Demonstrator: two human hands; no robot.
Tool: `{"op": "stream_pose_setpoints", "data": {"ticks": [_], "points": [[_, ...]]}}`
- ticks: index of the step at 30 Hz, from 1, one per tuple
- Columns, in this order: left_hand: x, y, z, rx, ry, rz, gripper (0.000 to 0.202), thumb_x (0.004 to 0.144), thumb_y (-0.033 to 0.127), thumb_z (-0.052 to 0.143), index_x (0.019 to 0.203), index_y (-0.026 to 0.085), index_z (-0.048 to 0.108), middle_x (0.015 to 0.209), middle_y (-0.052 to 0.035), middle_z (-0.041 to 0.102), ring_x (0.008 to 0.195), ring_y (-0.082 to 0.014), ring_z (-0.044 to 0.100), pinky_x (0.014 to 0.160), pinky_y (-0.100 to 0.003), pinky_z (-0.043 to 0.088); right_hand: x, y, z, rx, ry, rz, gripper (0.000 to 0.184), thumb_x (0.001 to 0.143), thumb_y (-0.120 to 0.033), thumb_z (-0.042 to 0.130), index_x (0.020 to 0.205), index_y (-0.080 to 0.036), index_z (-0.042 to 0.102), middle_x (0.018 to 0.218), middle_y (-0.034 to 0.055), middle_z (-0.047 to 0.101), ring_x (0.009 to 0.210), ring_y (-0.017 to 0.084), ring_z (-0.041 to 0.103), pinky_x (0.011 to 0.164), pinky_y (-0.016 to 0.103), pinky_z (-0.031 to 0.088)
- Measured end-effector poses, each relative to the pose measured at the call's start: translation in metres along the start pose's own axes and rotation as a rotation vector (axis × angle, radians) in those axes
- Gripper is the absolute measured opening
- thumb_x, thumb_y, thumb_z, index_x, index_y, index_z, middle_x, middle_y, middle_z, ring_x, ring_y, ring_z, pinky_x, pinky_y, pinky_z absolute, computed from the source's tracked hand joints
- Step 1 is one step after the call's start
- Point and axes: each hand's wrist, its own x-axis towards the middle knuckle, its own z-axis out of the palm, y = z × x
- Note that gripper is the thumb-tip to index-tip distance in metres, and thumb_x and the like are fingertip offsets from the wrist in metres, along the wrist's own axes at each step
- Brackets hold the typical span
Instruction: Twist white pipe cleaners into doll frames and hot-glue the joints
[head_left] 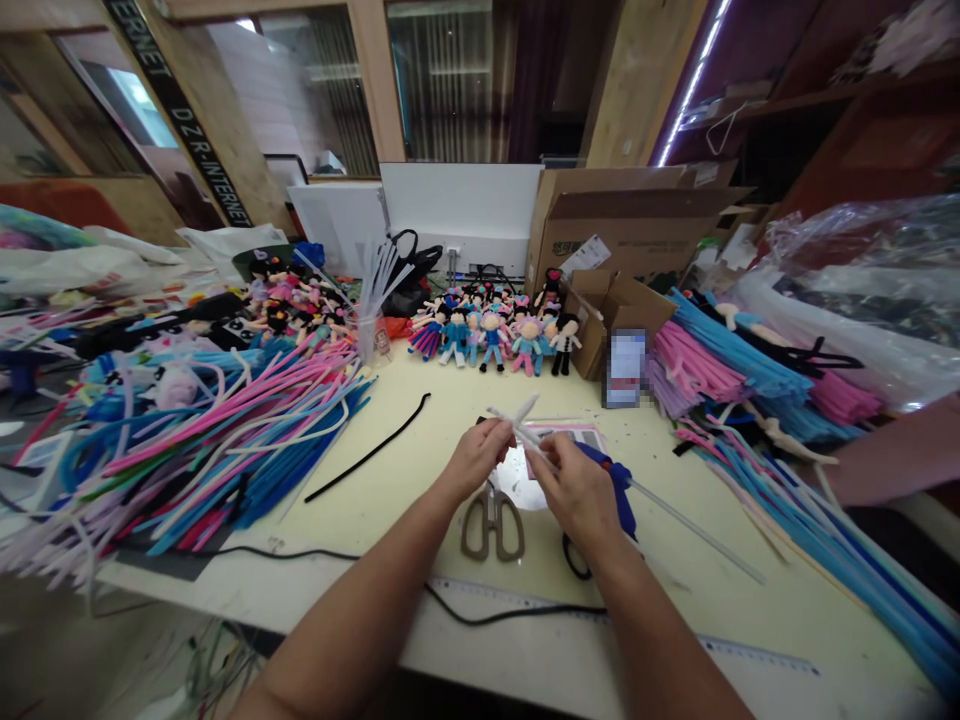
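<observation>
Between my two hands are white pipe cleaners (525, 408), crossed and bent, above the middle of the table. My left hand (481, 455) pinches them from the left with its fingers closed. From the right, my right hand (574, 485) grips the other end between thumb and fingers. Scissors with grey-brown handles (492, 525) lie just below, their blades partly hidden near my hands. A blue object (621, 490), perhaps a glue gun, sits beside my right hand and is partly covered by it. A clear stick (697, 530) extends to its right.
Heaped pipe cleaners in many colours (247, 440) fill the left side; more bundles (750, 370) lie on the right. Several small dolls (491, 340) stand at the back near a cardboard box (615, 230). A single black pipe cleaner (367, 450) and a ruler (757, 655) lie on the table.
</observation>
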Motion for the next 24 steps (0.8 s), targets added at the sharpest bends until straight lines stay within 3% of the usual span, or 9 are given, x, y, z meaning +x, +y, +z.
{"op": "stream_pose_setpoints", "data": {"ticks": [10,19,24], "points": [[-0.003,-0.003,0.010,0.081,0.030,0.067,0.040,0.084,0.050,0.039,0.067,0.016,0.053,0.052,0.0032,0.043,0.049,-0.0099,0.038,0.050,-0.024,0.031,0.005,-0.002,0.003,0.199,0.097,0.051,0.018,0.083,-0.039,0.052,0.080,-0.021,0.050,0.070,-0.0011,0.059,0.061,0.014,0.054,0.057,0.023,0.034],[-0.003,-0.008,0.018,0.036,0.091,0.076,0.041,0.084,0.052,0.040,0.069,0.017,0.054,0.051,0.0043,0.041,0.048,-0.0091,0.036,0.049,-0.023,0.030,0.004,-0.001,0.007,0.140,0.182,-0.036,0.025,0.086,-0.037,0.049,0.070,-0.019,0.054,0.067,0.0005,0.061,0.060,0.013,0.054,0.059,0.023,0.034],[-0.003,-0.007,0.019,0.014,0.064,0.058,0.042,0.084,0.053,0.038,0.066,0.017,0.050,0.051,0.0038,0.041,0.047,-0.0091,0.036,0.047,-0.023,0.029,0.004,-0.003,0.005,0.123,0.195,-0.060,0.027,0.087,-0.035,0.048,0.067,-0.019,0.056,0.065,0.0008,0.062,0.059,0.012,0.054,0.058,0.023,0.033]]}}
